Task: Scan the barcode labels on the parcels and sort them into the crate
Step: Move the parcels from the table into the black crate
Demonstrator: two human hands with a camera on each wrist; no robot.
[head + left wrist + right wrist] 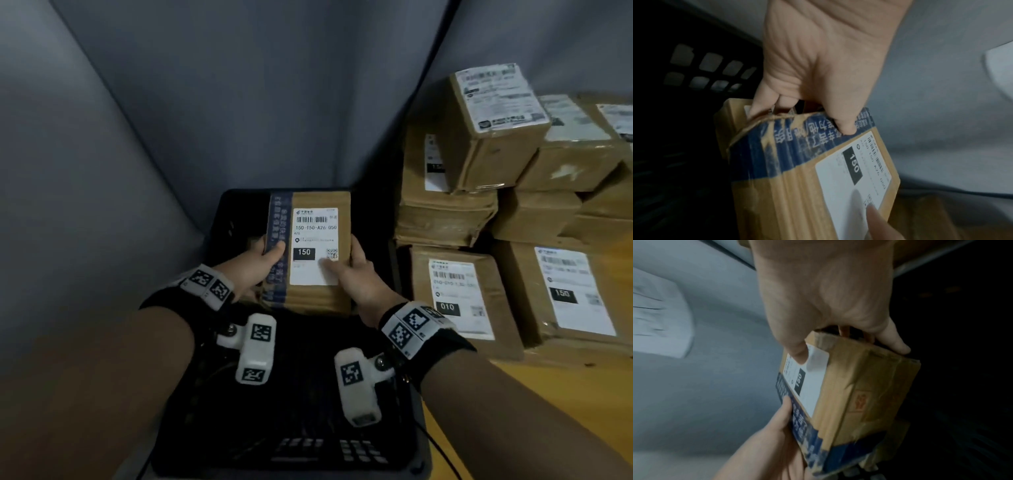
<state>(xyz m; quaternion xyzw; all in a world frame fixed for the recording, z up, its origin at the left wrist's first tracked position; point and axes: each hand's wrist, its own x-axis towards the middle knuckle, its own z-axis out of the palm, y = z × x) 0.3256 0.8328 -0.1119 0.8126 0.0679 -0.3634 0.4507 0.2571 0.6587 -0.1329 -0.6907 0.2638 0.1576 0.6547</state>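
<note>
A brown cardboard parcel [320, 205] with blue printed tape and a white barcode label marked 150 [317, 245] is held over the black slatted crate [219, 226]. My left hand [263, 257] grips its left edge, thumb on the blue tape, fingers underneath. My right hand [349, 270] grips its right edge, thumb on the label's lower corner. In the left wrist view the parcel [797, 178] shows my left hand [818, 81] curled over its taped edge. The right wrist view shows the parcel [849, 394] pinched by my right hand [828, 305].
A pile of taped cardboard parcels [513, 205] with white labels stands on the yellow surface [479, 428] right of the crate. Grey fabric walls [205, 102] close in behind and on the left. Another parcel lies in the crate under the held one [301, 305].
</note>
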